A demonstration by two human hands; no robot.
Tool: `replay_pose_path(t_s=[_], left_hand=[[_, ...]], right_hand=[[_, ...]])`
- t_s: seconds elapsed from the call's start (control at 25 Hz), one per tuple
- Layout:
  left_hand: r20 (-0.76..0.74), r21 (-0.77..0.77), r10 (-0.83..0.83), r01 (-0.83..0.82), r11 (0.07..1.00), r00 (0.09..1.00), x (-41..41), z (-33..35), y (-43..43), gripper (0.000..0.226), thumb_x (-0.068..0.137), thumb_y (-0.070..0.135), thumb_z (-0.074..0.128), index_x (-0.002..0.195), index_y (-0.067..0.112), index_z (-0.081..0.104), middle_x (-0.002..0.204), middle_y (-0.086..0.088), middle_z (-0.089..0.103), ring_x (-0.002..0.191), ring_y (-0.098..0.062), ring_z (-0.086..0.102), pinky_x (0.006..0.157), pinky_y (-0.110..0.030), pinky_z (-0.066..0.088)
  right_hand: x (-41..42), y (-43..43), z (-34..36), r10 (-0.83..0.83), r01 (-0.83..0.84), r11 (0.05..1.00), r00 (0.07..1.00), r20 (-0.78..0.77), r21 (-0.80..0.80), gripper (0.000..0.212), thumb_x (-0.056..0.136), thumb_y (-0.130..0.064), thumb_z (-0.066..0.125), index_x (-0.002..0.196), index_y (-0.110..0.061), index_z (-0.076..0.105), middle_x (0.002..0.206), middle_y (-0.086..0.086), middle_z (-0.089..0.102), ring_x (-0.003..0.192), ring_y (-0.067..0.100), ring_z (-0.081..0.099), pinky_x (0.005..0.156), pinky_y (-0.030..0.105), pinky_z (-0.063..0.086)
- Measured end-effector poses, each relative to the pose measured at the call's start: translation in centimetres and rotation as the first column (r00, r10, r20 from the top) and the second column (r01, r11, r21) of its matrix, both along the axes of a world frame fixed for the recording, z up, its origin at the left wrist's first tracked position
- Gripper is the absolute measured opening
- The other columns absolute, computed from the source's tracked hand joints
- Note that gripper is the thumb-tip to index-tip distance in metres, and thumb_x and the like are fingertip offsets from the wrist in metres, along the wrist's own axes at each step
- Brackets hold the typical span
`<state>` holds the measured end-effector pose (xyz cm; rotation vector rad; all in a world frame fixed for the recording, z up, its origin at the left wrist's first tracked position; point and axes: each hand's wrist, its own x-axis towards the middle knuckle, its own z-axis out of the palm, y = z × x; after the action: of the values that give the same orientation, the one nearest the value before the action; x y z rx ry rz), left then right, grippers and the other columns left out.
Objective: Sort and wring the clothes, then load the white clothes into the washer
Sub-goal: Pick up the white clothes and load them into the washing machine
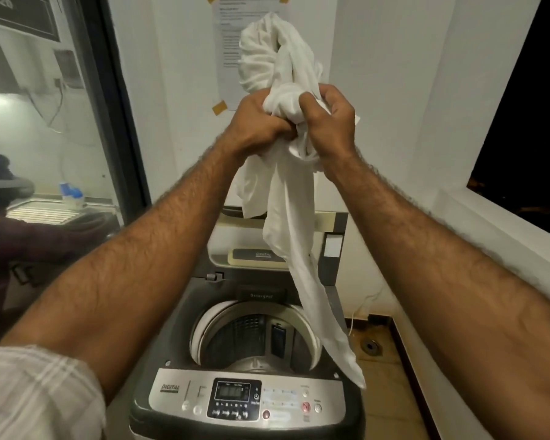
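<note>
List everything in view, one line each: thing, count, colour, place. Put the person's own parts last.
white garment: one, white, bunched and held up above the washer, tail hanging down.
washer: one, grey and silver, lid open, bottom centre.
drum: one, pale rim, no clothes visible inside.
control panel: one, silver with dark display, washer front.
paper notice: one, white, taped to the wall behind the garment.
glass door: one, dark frame, left.
floor drain: one, dark, tiled floor at right.
left hand: one, gripping the garment.
right hand: one, gripping the garment beside the left.
</note>
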<state>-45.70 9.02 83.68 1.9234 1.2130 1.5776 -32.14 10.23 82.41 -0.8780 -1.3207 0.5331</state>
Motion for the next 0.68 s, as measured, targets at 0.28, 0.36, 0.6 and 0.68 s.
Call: replay_pose_path(t_s=[0.28,0.36,0.6,0.68], left_hand=[[0.002,0.062,0.000,0.000,0.998,1.000,-2.5,2.3,3.1,0.052,0.065,0.006,0.075,0.115,0.017,0.070,0.106,0.002,0.074,0.097,-0.010,0.070,0.083,-0.026,0.059],[-0.005,0.056,-0.009,0.009,0.998,1.000,-2.6,1.7,3.7,0.049,0.068,0.004,0.075,0.115,0.017,0.070,0.105,0.003,0.073,0.094,-0.006,0.069,0.079,-0.019,0.058],[-0.003,0.001,-0.008,0.008,1.000,1.000,-3.1,-0.2,5.2,0.048,0.070,0.000,0.074,0.115,0.017,0.069,0.101,0.004,0.072,0.088,0.000,0.066,0.067,-0.009,0.054],[-0.009,0.000,-0.009,0.009,1.000,1.000,-3.2,0.0,5.5,0.047,0.071,0.000,0.074,0.114,0.017,0.069,0.100,0.005,0.072,0.087,0.000,0.066,0.067,-0.010,0.053]], right_hand=[[-2.5,2.5,2.5,-0.044,0.044,0.999,0.999,-0.002,0.025,0.050,0.062,-0.056,0.062,0.103,-0.028,0.070,0.100,-0.008,0.073,0.095,0.014,0.069,0.091,0.042,0.058],[-2.8,3.1,1.8,-0.047,0.047,0.999,0.999,-0.012,0.016,0.053,0.062,-0.056,0.061,0.105,-0.026,0.070,0.101,-0.007,0.073,0.096,0.014,0.068,0.092,0.042,0.058],[-3.6,4.8,-0.4,-0.030,0.028,0.999,0.999,-0.040,-0.031,0.061,0.061,-0.058,0.060,0.112,-0.025,0.070,0.105,-0.007,0.073,0.099,0.013,0.068,0.094,0.042,0.057],[-3.8,5.3,-0.3,-0.026,0.025,0.999,0.999,-0.045,-0.033,0.061,0.061,-0.058,0.060,0.112,-0.025,0.069,0.106,-0.007,0.073,0.099,0.014,0.068,0.095,0.042,0.057]])
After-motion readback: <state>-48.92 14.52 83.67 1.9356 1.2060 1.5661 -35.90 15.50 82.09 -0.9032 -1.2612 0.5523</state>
